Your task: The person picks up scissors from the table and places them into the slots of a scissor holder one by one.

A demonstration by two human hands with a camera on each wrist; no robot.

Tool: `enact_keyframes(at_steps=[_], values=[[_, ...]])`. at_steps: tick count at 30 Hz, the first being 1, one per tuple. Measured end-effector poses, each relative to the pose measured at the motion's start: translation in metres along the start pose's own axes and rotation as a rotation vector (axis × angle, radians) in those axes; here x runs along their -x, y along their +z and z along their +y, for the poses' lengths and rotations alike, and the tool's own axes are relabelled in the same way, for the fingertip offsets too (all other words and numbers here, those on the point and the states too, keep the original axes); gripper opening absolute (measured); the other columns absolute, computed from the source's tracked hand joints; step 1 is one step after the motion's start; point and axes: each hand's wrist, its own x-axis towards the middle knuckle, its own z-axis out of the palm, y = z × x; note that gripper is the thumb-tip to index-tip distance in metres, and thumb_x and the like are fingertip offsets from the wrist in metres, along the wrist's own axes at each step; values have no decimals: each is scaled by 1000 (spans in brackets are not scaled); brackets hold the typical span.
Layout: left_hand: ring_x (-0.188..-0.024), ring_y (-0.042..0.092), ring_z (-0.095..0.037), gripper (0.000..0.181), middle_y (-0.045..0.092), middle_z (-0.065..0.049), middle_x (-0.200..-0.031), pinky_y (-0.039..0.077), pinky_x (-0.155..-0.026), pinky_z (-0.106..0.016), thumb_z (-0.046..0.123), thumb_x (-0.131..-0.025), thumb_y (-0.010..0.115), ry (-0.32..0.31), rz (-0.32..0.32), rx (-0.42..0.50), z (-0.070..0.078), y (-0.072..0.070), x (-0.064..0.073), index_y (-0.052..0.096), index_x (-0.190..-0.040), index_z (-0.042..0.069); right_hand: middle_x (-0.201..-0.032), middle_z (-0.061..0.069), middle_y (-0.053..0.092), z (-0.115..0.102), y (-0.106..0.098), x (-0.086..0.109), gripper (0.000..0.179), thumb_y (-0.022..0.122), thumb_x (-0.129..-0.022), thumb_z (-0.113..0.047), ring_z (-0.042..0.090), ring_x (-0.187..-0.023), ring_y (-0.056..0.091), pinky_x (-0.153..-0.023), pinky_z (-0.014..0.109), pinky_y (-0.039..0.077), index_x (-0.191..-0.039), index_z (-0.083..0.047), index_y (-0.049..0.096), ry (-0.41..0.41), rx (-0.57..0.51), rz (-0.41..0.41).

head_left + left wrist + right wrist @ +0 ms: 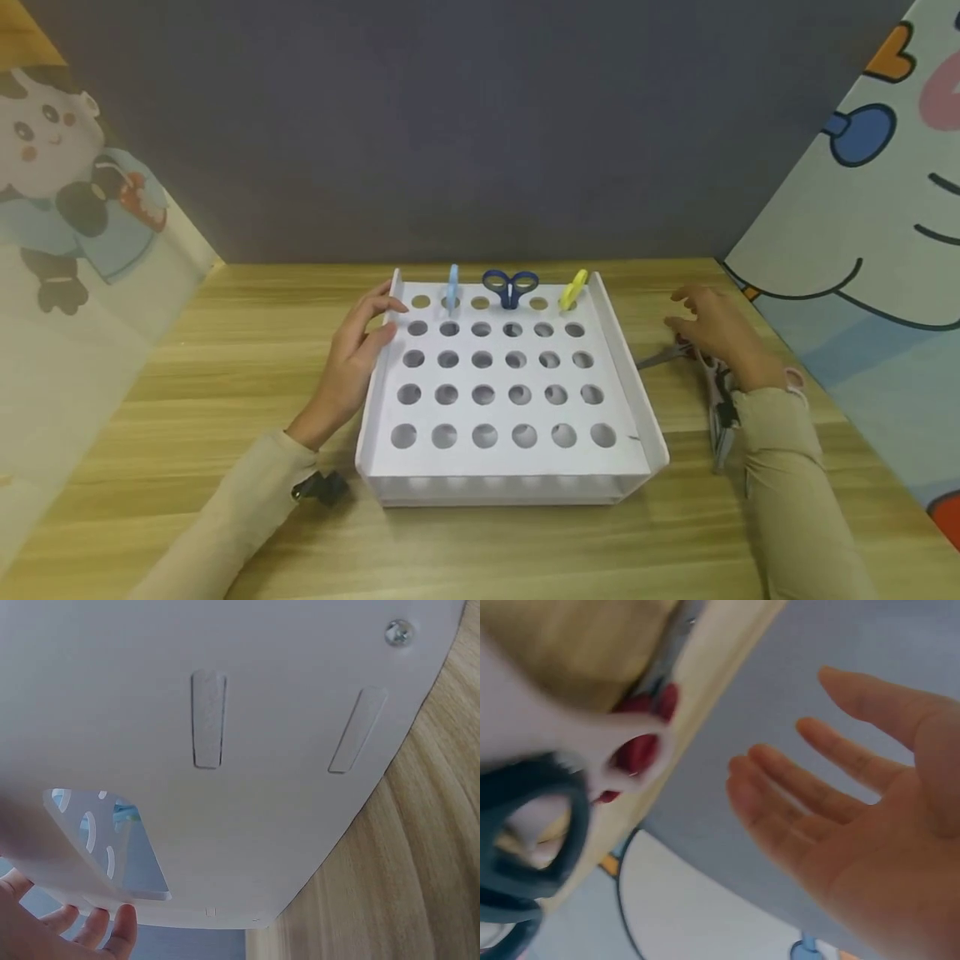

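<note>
A white rack (498, 417) with rows of round holes stands in front of me. My left hand (352, 350) rests on its left side wall, index finger and thumb lying over the top edge. In the left wrist view, fingertips (124, 922) touch the panel near a cut-out opening. Light-blue-handled scissors (452, 287), dark blue scissors (510, 287) and yellow-handled scissors (573, 290) stand in the back row. To the right, my right hand (716, 329) hovers with loosely bent fingers and holds nothing. Close by it lie red-handled scissors (663, 356), blades toward the rack.
More scissors lie by the right wrist, partly hidden by the sleeve, with a pink handle (795, 379) showing. The right wrist view shows dark teal handles (562, 825) near the camera. A grey panel (480, 133) rises behind the wooden table (247, 350); printed walls flank both sides.
</note>
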Motion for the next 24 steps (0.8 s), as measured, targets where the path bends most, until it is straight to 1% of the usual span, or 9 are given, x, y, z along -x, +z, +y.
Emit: enact_keyframes(at_steps=[4, 7, 9, 11, 14, 16, 18, 20, 24], values=[[-129, 45, -24, 21, 37, -4, -156, 57, -74, -26, 7, -101, 48, 1, 5, -1, 0, 1, -1, 58, -117, -2, -127, 47, 47, 16, 3, 1, 53, 57, -100, -22, 60, -113, 48, -90, 68, 43, -135, 15, 42, 66, 47, -62], [-129, 45, -25, 21, 37, -5, -156, 57, -75, -26, 7, -101, 47, -1, 5, 0, 0, 1, -1, 58, -116, -2, -121, 45, 52, 24, 5, 3, 57, 54, -101, -27, 57, -107, 53, -88, 66, 45, -133, 18, 41, 114, 71, -99], [-130, 44, -25, 21, 37, -5, -156, 57, -77, -25, 6, -101, 47, -2, 3, -3, 0, 1, -1, 58, -117, -2, -110, 41, 58, 27, 7, 5, 61, 52, -102, -31, 52, -96, 58, -84, 64, 47, -134, 20, 39, 148, 72, -124], [-132, 43, -24, 21, 37, -5, -156, 55, -79, -24, 7, -101, 47, 1, 4, -15, 0, 1, -1, 58, -117, -2, -102, 37, 61, 30, 8, 5, 66, 52, -102, -34, 46, -87, 60, -81, 62, 48, -134, 21, 37, 174, 68, -143], [-132, 43, -24, 21, 37, -5, -156, 55, -81, -24, 7, -101, 47, 0, 7, -15, 0, 0, -1, 58, -117, -2, -107, 38, 59, 32, 9, 5, 67, 53, -101, -36, 46, -89, 58, -79, 60, 48, -134, 20, 38, 195, 64, -166], [-133, 42, -25, 21, 37, -5, -156, 55, -80, -24, 7, -101, 47, -4, 8, -11, -1, 0, 0, 58, -117, -2, -117, 42, 54, 32, 11, 4, 64, 55, -100, -35, 52, -98, 56, -81, 61, 47, -132, 19, 41, 193, 65, -173], [-132, 43, -25, 21, 37, -5, -156, 56, -79, -24, 7, -101, 47, -9, 7, -2, -1, 0, 0, 58, -117, -3, -123, 43, 51, 32, 13, 3, 59, 58, -98, -32, 57, -105, 52, -84, 63, 46, -130, 16, 45, 181, 67, -173], [-132, 43, -25, 22, 37, -5, -156, 56, -80, -24, 7, -101, 47, -9, 5, -1, -1, 0, 0, 58, -117, -2, -123, 42, 52, 32, 15, 2, 55, 61, -96, -27, 57, -106, 52, -85, 64, 46, -128, 15, 48, 159, 60, -168], [-131, 44, -25, 21, 37, -5, -156, 56, -81, -24, 7, -101, 47, -6, 5, -4, -1, 1, 0, 58, -117, -2, -111, 37, 59, 31, 18, -2, 51, 69, -88, -18, 50, -96, 57, -82, 60, 47, -126, 12, 52, 81, 55, -156]])
